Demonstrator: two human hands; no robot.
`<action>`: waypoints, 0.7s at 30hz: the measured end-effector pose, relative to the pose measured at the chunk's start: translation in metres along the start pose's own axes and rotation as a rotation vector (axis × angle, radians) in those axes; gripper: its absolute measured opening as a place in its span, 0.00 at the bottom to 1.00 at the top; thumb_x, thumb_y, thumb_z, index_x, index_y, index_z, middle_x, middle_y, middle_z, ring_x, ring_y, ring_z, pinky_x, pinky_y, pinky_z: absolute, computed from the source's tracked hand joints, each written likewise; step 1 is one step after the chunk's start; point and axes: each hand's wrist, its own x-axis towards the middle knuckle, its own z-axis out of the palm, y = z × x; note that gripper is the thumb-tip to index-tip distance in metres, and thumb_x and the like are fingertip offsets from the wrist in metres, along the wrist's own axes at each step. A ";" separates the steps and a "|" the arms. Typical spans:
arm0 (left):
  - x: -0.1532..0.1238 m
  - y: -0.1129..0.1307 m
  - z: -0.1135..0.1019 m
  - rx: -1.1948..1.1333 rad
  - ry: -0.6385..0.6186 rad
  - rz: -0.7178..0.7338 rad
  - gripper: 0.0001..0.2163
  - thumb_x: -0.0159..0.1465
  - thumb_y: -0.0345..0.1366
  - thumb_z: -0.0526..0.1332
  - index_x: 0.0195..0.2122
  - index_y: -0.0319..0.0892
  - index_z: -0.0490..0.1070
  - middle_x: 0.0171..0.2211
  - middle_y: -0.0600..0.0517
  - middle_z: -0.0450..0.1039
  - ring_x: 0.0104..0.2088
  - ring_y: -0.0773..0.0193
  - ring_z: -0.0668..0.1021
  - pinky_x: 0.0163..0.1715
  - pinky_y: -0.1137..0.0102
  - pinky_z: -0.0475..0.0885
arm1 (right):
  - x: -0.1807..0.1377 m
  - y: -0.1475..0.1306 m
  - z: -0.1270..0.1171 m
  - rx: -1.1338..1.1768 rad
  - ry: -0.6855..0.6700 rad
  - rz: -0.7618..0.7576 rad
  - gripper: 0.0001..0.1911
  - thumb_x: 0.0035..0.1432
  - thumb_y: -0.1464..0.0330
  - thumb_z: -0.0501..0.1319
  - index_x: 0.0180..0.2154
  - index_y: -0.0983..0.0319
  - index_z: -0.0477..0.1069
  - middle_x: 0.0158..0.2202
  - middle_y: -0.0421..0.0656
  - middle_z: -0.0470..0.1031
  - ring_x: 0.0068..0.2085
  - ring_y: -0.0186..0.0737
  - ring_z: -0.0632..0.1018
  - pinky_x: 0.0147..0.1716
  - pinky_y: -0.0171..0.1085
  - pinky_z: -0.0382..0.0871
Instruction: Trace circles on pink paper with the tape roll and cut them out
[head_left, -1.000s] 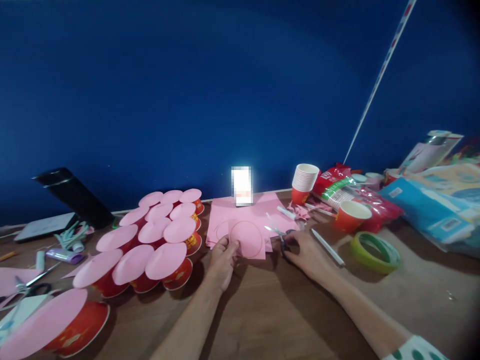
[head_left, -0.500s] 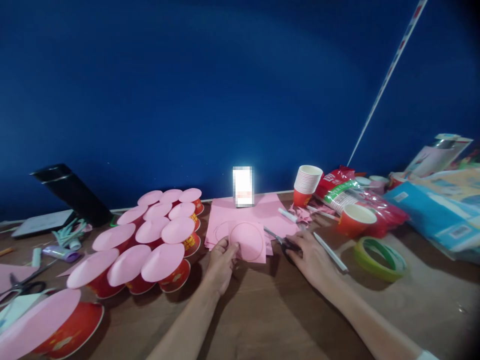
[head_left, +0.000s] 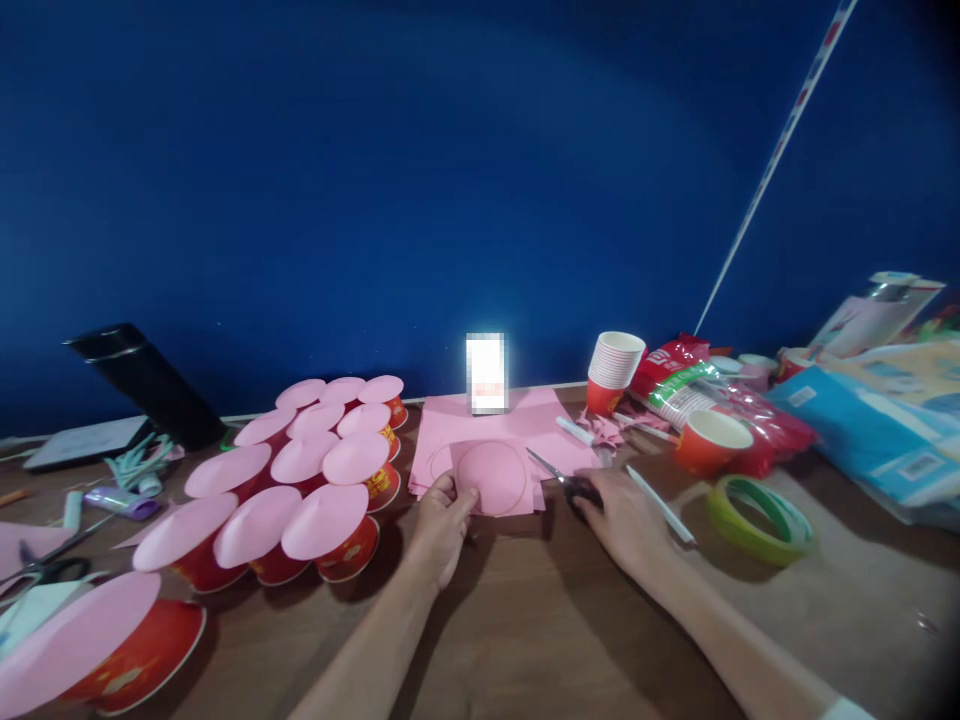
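Your pink paper piece [head_left: 496, 478], marked with a ring, overlaps the pink sheets [head_left: 532, 418] near the surface's [head_left: 517, 620] far edge. Your left hand [head_left: 441, 530] pinches its near-left corner; it's likely light, bendy and easily creased, so hold it gently by the margin. Your right hand [head_left: 621, 515] grips the scissors [head_left: 568, 484] by their handles.
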 end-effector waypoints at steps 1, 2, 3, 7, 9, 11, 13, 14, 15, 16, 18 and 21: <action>-0.001 0.000 0.000 -0.002 0.008 0.005 0.15 0.43 0.33 0.70 0.31 0.39 0.70 0.24 0.55 0.73 0.25 0.71 0.73 0.28 0.76 0.68 | 0.000 0.000 0.001 0.059 0.010 0.031 0.15 0.53 0.69 0.57 0.44 0.63 0.71 0.38 0.49 0.76 0.41 0.49 0.74 0.42 0.45 0.66; -0.001 0.001 0.001 -0.002 0.016 0.009 0.14 0.42 0.33 0.71 0.30 0.38 0.70 0.23 0.55 0.72 0.24 0.72 0.73 0.28 0.76 0.67 | 0.001 0.000 0.001 0.134 0.025 0.062 0.16 0.54 0.69 0.56 0.45 0.63 0.70 0.39 0.49 0.76 0.41 0.48 0.75 0.42 0.45 0.67; -0.002 0.001 0.001 -0.005 0.017 0.013 0.14 0.42 0.33 0.71 0.29 0.38 0.70 0.23 0.55 0.72 0.24 0.72 0.73 0.28 0.77 0.67 | 0.001 -0.001 0.001 0.224 0.039 0.089 0.16 0.55 0.69 0.55 0.46 0.63 0.70 0.39 0.48 0.76 0.41 0.47 0.75 0.42 0.44 0.67; -0.002 0.000 0.001 -0.019 -0.026 0.004 0.18 0.44 0.34 0.70 0.36 0.38 0.71 0.29 0.51 0.75 0.28 0.68 0.75 0.30 0.74 0.69 | 0.001 -0.014 -0.001 0.658 -0.001 0.219 0.19 0.57 0.63 0.54 0.50 0.61 0.65 0.39 0.47 0.76 0.36 0.44 0.77 0.26 0.37 0.70; -0.002 -0.002 0.001 -0.022 -0.040 -0.011 0.19 0.44 0.34 0.70 0.38 0.38 0.71 0.31 0.49 0.76 0.29 0.66 0.76 0.31 0.72 0.70 | 0.000 -0.024 -0.002 0.866 -0.059 0.314 0.22 0.56 0.59 0.56 0.51 0.60 0.63 0.37 0.47 0.77 0.32 0.42 0.77 0.17 0.32 0.64; -0.002 -0.004 0.001 -0.014 -0.046 -0.024 0.19 0.45 0.34 0.70 0.38 0.38 0.71 0.31 0.49 0.76 0.29 0.66 0.76 0.31 0.72 0.70 | -0.001 -0.033 -0.002 1.053 -0.081 0.383 0.25 0.53 0.57 0.59 0.51 0.60 0.62 0.35 0.45 0.76 0.30 0.40 0.76 0.17 0.31 0.65; -0.002 -0.006 0.000 0.010 -0.053 -0.027 0.18 0.46 0.35 0.70 0.39 0.38 0.70 0.32 0.49 0.76 0.29 0.66 0.76 0.30 0.73 0.70 | -0.001 -0.040 -0.002 1.203 -0.083 0.429 0.27 0.50 0.57 0.63 0.50 0.59 0.63 0.34 0.43 0.76 0.31 0.38 0.76 0.23 0.32 0.69; -0.003 -0.006 0.000 0.025 -0.055 -0.028 0.18 0.46 0.35 0.70 0.39 0.38 0.70 0.32 0.49 0.76 0.28 0.67 0.76 0.28 0.73 0.70 | -0.002 -0.042 -0.002 1.258 -0.088 0.452 0.28 0.48 0.58 0.65 0.50 0.59 0.63 0.33 0.42 0.75 0.32 0.38 0.76 0.25 0.33 0.70; -0.003 -0.006 0.000 0.039 -0.058 -0.031 0.18 0.47 0.35 0.69 0.39 0.38 0.70 0.32 0.50 0.76 0.27 0.67 0.76 0.26 0.74 0.69 | -0.002 -0.043 -0.002 1.296 -0.097 0.477 0.29 0.46 0.59 0.67 0.49 0.58 0.64 0.32 0.40 0.74 0.32 0.37 0.75 0.26 0.33 0.71; -0.004 -0.006 0.000 0.051 -0.060 -0.033 0.18 0.47 0.36 0.69 0.39 0.38 0.70 0.31 0.50 0.75 0.26 0.68 0.75 0.24 0.75 0.69 | -0.002 -0.044 -0.002 1.321 -0.102 0.500 0.29 0.44 0.60 0.68 0.48 0.58 0.65 0.32 0.40 0.74 0.32 0.37 0.75 0.25 0.32 0.70; -0.005 -0.006 0.001 0.074 -0.066 -0.038 0.18 0.48 0.36 0.69 0.39 0.37 0.69 0.31 0.50 0.75 0.24 0.69 0.74 0.21 0.76 0.67 | -0.002 -0.045 0.000 1.359 -0.096 0.530 0.29 0.41 0.62 0.70 0.47 0.57 0.67 0.32 0.39 0.73 0.30 0.35 0.74 0.21 0.28 0.66; -0.006 -0.008 0.001 0.119 -0.077 -0.027 0.17 0.49 0.36 0.68 0.39 0.37 0.70 0.33 0.49 0.75 0.26 0.69 0.74 0.24 0.75 0.68 | -0.002 -0.045 0.005 1.405 -0.071 0.518 0.29 0.38 0.65 0.72 0.44 0.59 0.69 0.30 0.38 0.72 0.24 0.29 0.69 0.15 0.25 0.56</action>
